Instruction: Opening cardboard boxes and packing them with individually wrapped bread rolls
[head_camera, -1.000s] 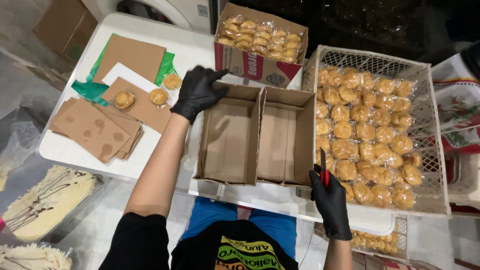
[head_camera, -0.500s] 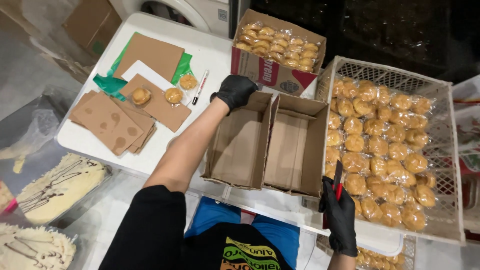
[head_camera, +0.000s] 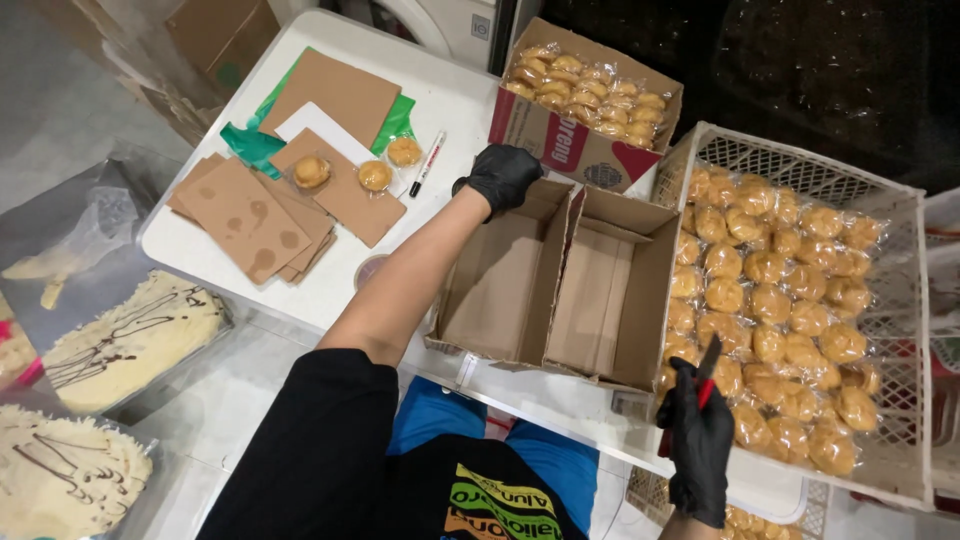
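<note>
Both my hands wear black gloves. My left hand (head_camera: 502, 175) grips the far rim of an empty brown cardboard box (head_camera: 565, 285), which has two open compartments and stands on the white table (head_camera: 450, 95). My right hand (head_camera: 697, 440) is at the box's near right corner and holds a red-and-black cutter (head_camera: 706, 372) pointing upward. Just right of the box is a white plastic crate (head_camera: 905, 330) full of wrapped golden pastries (head_camera: 780, 300).
Behind the box stands another carton of wrapped pastries (head_camera: 590, 85). To the left lie cardboard sheets (head_camera: 250, 215), green plastic (head_camera: 250, 145), three loose pastries (head_camera: 375, 175) and a marker (head_camera: 427, 163). Trays of cream-coloured cake (head_camera: 130, 345) sit on the floor at left.
My left hand stays on the box's far rim. My right hand with the cutter has lowered slightly beside the near right corner. The camera view has shifted left.
</note>
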